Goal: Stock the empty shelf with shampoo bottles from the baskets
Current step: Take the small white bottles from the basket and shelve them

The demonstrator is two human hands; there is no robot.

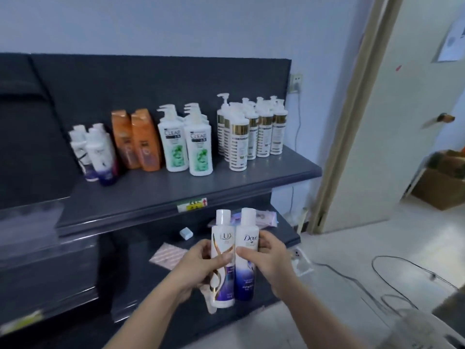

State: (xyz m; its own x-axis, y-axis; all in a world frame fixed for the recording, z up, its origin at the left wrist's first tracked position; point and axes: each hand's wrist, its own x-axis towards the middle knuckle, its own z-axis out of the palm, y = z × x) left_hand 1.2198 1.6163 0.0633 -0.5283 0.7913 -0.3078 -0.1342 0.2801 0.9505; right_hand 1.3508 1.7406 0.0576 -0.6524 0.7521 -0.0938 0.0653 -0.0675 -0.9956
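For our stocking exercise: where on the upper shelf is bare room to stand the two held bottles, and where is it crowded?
Free: the front strip of the shelf, between its edge and the bottle rows, widest ahead of the small bottles. A narrow gap separates Clear bottles from gold-banded pumps. Crowded: the pumps, clustered at right.

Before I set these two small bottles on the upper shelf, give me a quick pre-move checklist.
1. Left hand grips Lux bottle: ok.
2. Right hand grips Dove bottle: ok.
3. Both bottles upright, caps on: ok.
4. Bare upper shelf space in front of the small purple-bottomed bottles: ok.
5. Stock left in baskets: cannot tell, out of view.
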